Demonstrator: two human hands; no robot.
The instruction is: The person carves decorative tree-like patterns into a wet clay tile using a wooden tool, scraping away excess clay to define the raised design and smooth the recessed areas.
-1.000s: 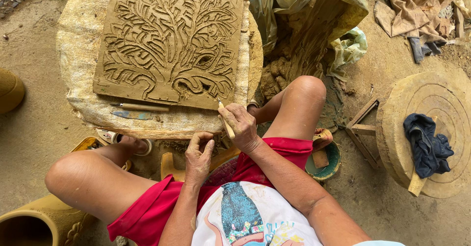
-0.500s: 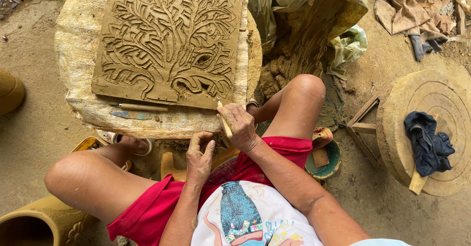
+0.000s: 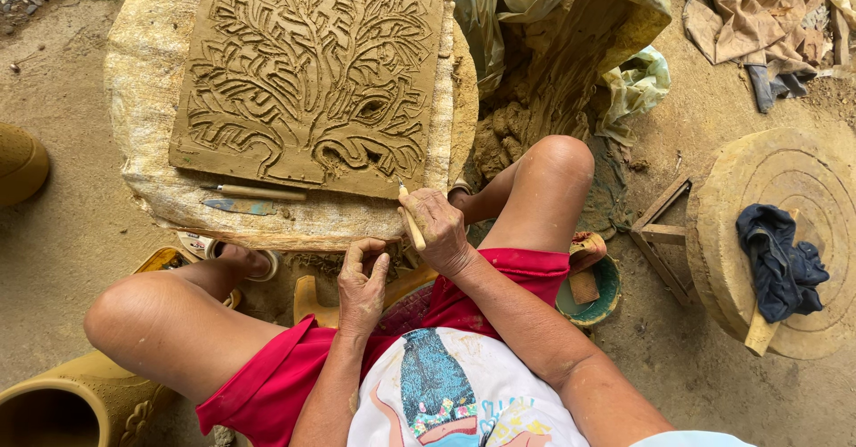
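Observation:
A square clay slab (image 3: 312,73) carved with a tree in relief lies on a round cloth-covered stand (image 3: 143,117). My right hand (image 3: 441,229) is closed around a thin wooden carving stick (image 3: 411,219), whose tip rests at the slab's near right corner. My left hand (image 3: 361,287) sits lower, fingers curled against the stand's near edge, holding nothing that I can see. Two more tools, a wooden stick (image 3: 259,192) and a flat blade (image 3: 239,206), lie on the cloth just below the slab.
A round wooden wheel (image 3: 785,188) with a dark blue rag (image 3: 780,264) stands at the right, beside a small wooden frame (image 3: 664,229). A green bowl (image 3: 588,291) sits by my right thigh. Clay pots (image 3: 62,402) stand at lower left; plastic-covered clay (image 3: 553,46) lies behind.
My right hand has shifted slightly with the carving stick at the slab's corner. The left hand stays against the stand's edge.

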